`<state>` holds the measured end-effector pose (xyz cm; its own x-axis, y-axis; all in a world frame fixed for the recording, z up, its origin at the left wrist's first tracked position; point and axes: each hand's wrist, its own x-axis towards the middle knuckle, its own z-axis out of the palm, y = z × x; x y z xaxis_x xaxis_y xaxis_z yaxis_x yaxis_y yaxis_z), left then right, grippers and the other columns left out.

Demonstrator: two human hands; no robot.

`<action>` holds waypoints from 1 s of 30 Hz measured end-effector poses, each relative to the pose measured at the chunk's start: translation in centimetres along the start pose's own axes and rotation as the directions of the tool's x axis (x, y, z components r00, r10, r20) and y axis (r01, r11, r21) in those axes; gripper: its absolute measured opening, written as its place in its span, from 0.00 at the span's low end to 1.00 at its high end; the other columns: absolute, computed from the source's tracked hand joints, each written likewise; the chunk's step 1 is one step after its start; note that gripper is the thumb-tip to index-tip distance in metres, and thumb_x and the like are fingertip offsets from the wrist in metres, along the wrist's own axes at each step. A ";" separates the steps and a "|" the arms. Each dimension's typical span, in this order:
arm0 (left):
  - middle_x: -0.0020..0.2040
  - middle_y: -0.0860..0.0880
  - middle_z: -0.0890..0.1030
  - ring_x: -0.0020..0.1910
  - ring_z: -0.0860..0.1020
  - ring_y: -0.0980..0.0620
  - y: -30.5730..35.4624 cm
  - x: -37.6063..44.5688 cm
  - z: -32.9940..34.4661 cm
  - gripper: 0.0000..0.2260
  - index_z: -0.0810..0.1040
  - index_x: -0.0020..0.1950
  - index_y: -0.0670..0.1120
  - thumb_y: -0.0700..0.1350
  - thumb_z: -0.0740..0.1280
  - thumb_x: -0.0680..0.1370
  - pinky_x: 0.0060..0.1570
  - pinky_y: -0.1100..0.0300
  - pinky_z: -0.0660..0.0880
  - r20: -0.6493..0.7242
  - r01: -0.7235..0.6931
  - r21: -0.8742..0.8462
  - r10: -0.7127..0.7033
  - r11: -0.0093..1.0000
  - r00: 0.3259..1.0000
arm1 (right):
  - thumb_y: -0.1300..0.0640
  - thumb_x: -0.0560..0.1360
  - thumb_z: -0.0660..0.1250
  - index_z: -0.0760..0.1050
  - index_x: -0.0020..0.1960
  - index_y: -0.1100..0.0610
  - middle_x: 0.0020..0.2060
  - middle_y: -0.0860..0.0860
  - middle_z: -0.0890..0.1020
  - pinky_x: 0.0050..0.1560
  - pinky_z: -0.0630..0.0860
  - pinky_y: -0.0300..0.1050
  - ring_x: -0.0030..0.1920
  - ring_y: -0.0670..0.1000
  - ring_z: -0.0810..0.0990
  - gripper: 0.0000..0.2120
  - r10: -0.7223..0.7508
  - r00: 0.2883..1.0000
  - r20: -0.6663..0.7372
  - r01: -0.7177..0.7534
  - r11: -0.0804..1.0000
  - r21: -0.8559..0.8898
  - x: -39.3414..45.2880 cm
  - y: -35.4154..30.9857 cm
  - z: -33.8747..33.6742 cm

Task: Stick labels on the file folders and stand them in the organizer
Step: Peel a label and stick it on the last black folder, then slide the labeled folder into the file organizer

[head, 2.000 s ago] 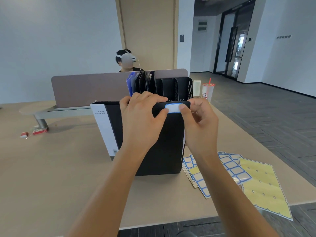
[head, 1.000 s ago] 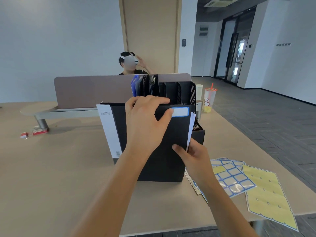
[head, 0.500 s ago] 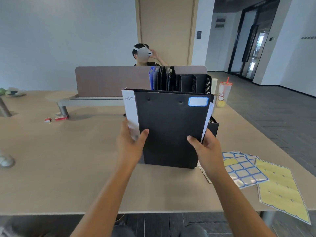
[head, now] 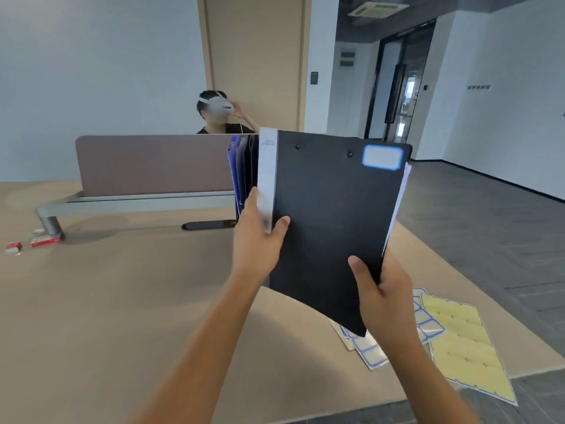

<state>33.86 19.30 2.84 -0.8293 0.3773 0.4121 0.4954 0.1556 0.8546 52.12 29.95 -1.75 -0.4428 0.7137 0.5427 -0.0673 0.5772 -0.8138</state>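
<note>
I hold a black file folder (head: pixel 330 215) up off the table, tilted slightly. A blue-edged white label (head: pixel 382 157) is stuck at its top right corner. My left hand (head: pixel 260 246) grips the white spine low on the left. My right hand (head: pixel 379 289) grips the lower right edge, thumb on the cover. Behind the folder, blue and dark folders (head: pixel 240 172) stand in the organizer, which is mostly hidden.
Sheets of blue-edged labels (head: pixel 425 322) and yellow backing sheets (head: pixel 467 350) lie on the table at the right near its edge. A grey desk divider (head: pixel 153 163) crosses the back, with a person wearing a headset behind it. Small red boxes (head: pixel 39 241) lie far left.
My right hand left the label and took the folder's lower right edge; my left hand moved from the top to the spine. Both hands lifted the folder off the table.
</note>
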 end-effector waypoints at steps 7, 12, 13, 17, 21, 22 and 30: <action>0.70 0.52 0.73 0.67 0.74 0.51 -0.6 0.5 4.4 0.27 0.65 0.77 0.53 0.54 0.69 0.80 0.63 0.55 0.74 0.132 -0.128 0.200 0.103 0.971 0.986 | 0.59 0.84 0.65 0.79 0.60 0.53 0.45 0.39 0.83 0.46 0.68 0.22 0.47 0.33 0.78 0.07 -0.051 0.977 -0.209 0.028 0.993 -0.113 3.4 -0.6 -0.9; 0.72 0.51 0.71 0.70 0.70 0.48 -4.6 0.7 3.7 0.26 0.66 0.77 0.52 0.55 0.67 0.81 0.67 0.50 0.73 0.138 -0.129 0.445 0.075 0.886 0.988 | 0.58 0.85 0.64 0.78 0.65 0.57 0.39 0.42 0.79 0.43 0.69 0.40 0.38 0.46 0.74 0.10 -0.099 0.968 -0.231 0.051 0.978 -0.203 6.1 -0.4 2.3; 0.72 0.51 0.70 0.71 0.69 0.47 -5.4 0.8 3.3 0.26 0.66 0.77 0.52 0.56 0.66 0.81 0.68 0.47 0.72 0.155 -0.151 0.500 0.083 0.852 0.984 | 0.57 0.85 0.64 0.77 0.65 0.59 0.40 0.45 0.80 0.44 0.70 0.43 0.38 0.47 0.74 0.11 -0.103 0.969 -0.226 0.053 0.975 -0.218 6.6 -0.4 2.9; 0.72 0.50 0.69 0.73 0.65 0.46 -8.4 1.1 2.5 0.24 0.67 0.76 0.52 0.57 0.64 0.81 0.71 0.49 0.67 0.228 -0.212 0.641 0.080 0.737 0.970 | 0.56 0.85 0.64 0.77 0.67 0.58 0.44 0.49 0.83 0.50 0.75 0.49 0.43 0.53 0.78 0.13 -0.064 0.978 -0.198 0.029 0.984 -0.177 8.5 -1.2 5.2; 0.76 0.50 0.65 0.77 0.61 0.47 -10.6 1.3 2.6 0.26 0.62 0.80 0.54 0.58 0.61 0.82 0.75 0.49 0.61 0.253 -0.224 0.677 0.065 0.701 0.965 | 0.54 0.85 0.64 0.76 0.69 0.57 0.43 0.50 0.84 0.51 0.79 0.52 0.43 0.54 0.80 0.14 -0.083 0.973 -0.213 0.042 0.980 -0.192 9.3 -1.9 6.2; 0.77 0.49 0.65 0.78 0.60 0.46 -11.0 1.3 2.7 0.27 0.62 0.80 0.54 0.59 0.60 0.83 0.75 0.49 0.60 0.254 -0.228 0.682 0.067 0.695 0.965 | 0.54 0.85 0.64 0.76 0.69 0.58 0.41 0.50 0.83 0.49 0.79 0.53 0.42 0.55 0.80 0.15 -0.097 0.970 -0.222 0.050 0.977 -0.210 9.4 -2.0 6.2; 0.74 0.48 0.71 0.75 0.66 0.44 -12.4 1.5 3.5 0.26 0.68 0.77 0.53 0.58 0.64 0.80 0.76 0.43 0.60 0.272 -0.293 0.712 0.134 0.638 0.953 | 0.55 0.85 0.64 0.76 0.70 0.56 0.42 0.49 0.84 0.45 0.75 0.42 0.40 0.52 0.79 0.15 -0.116 0.957 -0.268 0.056 0.974 -0.221 10.9 -2.0 8.0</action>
<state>27.38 21.15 -8.27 -0.6537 0.6287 0.4211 0.7430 0.6388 0.1997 40.29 33.41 4.11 -0.1765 0.7222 0.6688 0.1077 0.6896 -0.7161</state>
